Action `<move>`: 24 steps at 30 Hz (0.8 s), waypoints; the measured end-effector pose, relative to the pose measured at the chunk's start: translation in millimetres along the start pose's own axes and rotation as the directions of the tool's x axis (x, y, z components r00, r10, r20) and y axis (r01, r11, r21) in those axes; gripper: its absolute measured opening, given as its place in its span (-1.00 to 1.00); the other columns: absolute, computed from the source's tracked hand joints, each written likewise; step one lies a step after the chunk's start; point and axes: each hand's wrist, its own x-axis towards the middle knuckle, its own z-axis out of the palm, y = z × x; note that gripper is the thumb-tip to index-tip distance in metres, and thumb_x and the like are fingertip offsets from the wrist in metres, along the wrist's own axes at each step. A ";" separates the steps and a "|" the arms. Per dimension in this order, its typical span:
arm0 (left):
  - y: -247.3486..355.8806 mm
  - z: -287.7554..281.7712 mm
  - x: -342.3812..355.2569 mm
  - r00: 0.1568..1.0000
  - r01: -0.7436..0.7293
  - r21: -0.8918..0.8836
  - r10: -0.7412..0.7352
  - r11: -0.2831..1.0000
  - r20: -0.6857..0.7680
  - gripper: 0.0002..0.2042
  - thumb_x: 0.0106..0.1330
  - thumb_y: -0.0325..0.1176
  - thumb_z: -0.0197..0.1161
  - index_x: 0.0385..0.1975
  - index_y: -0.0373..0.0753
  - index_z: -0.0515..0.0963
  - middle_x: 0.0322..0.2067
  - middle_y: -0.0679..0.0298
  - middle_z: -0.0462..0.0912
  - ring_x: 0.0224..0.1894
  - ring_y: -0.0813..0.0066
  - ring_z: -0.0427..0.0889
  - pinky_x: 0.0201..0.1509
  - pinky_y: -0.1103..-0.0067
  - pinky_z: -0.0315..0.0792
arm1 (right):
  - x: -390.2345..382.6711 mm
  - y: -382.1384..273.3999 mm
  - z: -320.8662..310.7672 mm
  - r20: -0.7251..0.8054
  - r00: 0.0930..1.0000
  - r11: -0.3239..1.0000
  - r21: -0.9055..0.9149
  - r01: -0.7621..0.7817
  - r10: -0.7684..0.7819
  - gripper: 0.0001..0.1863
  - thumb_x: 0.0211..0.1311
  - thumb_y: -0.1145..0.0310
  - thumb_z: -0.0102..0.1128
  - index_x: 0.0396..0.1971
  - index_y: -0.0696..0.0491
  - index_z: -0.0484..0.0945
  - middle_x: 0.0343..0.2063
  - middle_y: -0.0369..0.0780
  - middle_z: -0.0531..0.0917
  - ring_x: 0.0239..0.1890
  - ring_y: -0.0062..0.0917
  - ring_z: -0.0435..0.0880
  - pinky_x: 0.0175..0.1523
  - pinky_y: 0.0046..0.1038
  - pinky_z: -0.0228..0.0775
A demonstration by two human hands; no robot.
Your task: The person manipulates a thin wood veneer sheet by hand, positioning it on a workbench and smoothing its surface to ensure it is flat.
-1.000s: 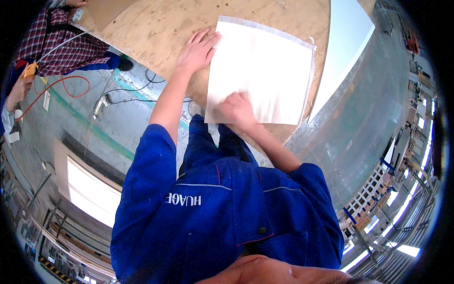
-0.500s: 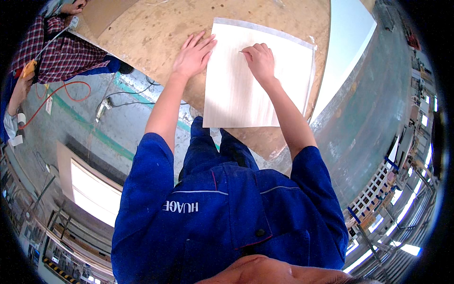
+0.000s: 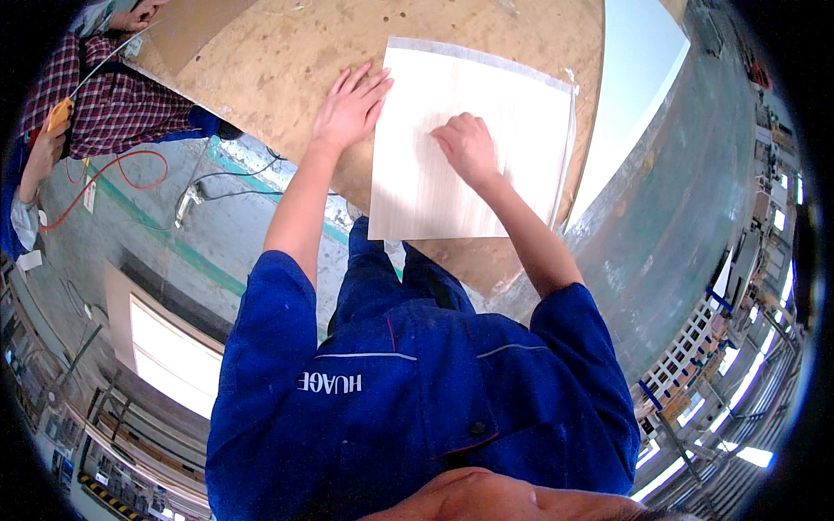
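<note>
On the worn, pale brown wooden board table (image 3: 261, 61), directly under the fingers of both hands, lies a large square sheet of off-white, faintly grained veneer-like material (image 3: 512, 104) — flat, its near edge reaching the table's rounded rim, a thin translucent border showing along its far and right sides.

Left hand (image 3: 352, 108): palm down, fingers straight and slightly fanned, pointing away from the person. The fingertips (image 3: 378, 82) rest at the sheet's left edge; the palm lies on bare wood just beside that edge. It holds nothing.

Right hand (image 3: 467, 148): loosely curled, knuckles up, pressed onto the sheet left of its middle. Fingers are bent inward and close together; whether they pinch anything beneath cannot be told from this view.

Both forearms are bare, rising from short blue work-shirt sleeves (image 3: 269, 304). Blue trouser legs (image 3: 382, 269) show below the table edge, between the arms.

Beyond the left hand's fingers, at the far left corner of the table — a second person in a red and dark checked shirt (image 3: 104, 95), one hand (image 3: 135, 13) at the table's edge. A red cable (image 3: 113, 165) and a black cable (image 3: 226, 178) trail over the grey concrete floor (image 3: 139, 243) with its green painted stripe (image 3: 187, 256), left of the left forearm.
</note>
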 end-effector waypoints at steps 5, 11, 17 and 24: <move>0.3 -0.9 -0.7 0.999 0.020 0.017 -0.020 1.000 0.026 -0.62 0.24 -0.27 -0.07 0.09 -0.05 0.31 0.18 0.48 0.23 0.25 0.37 0.11 0.33 0.36 -0.05 | 38.9 17.1 3.4 -0.103 0.992 0.997 0.039 -0.072 0.076 -0.94 -0.06 0.36 0.16 -0.59 -0.03 0.59 -0.58 -0.31 0.52 -0.35 -0.42 0.46 -0.19 -0.41 0.23; 4.1 -6.9 0.9 1.000 0.015 -0.035 -0.015 0.999 -0.009 -0.62 0.24 -0.27 -0.06 0.09 -0.05 0.31 0.16 0.46 0.26 0.24 0.36 0.14 0.32 0.37 -0.03 | 99.0 42.7 19.7 -0.223 0.968 0.993 0.048 -0.105 0.113 -0.90 0.00 0.34 0.12 -0.52 -0.06 0.62 -0.53 -0.31 0.56 -0.30 -0.43 0.46 -0.16 -0.41 0.23; 0.9 -4.3 -2.0 1.000 0.018 0.003 -0.018 1.000 -0.015 -0.62 0.23 -0.26 -0.04 0.07 -0.07 0.33 0.15 0.48 0.27 0.24 0.41 0.13 0.33 0.39 -0.02 | 87.1 29.2 18.9 -0.139 0.988 0.998 -0.023 -0.067 0.063 -0.92 -0.02 0.37 0.15 -0.52 -0.03 0.62 -0.54 -0.31 0.56 -0.31 -0.43 0.46 -0.18 -0.40 0.26; 1.3 -4.1 0.0 1.000 0.016 -0.059 -0.017 0.998 -0.020 -0.60 0.21 -0.28 -0.05 0.09 -0.06 0.31 0.16 0.47 0.25 0.25 0.36 0.12 0.33 0.34 -0.04 | 92.2 39.4 13.1 -0.143 0.987 0.996 -0.030 -0.082 0.077 -0.94 -0.04 0.38 0.18 -0.52 -0.04 0.62 -0.57 -0.33 0.56 -0.35 -0.45 0.46 -0.19 -0.43 0.27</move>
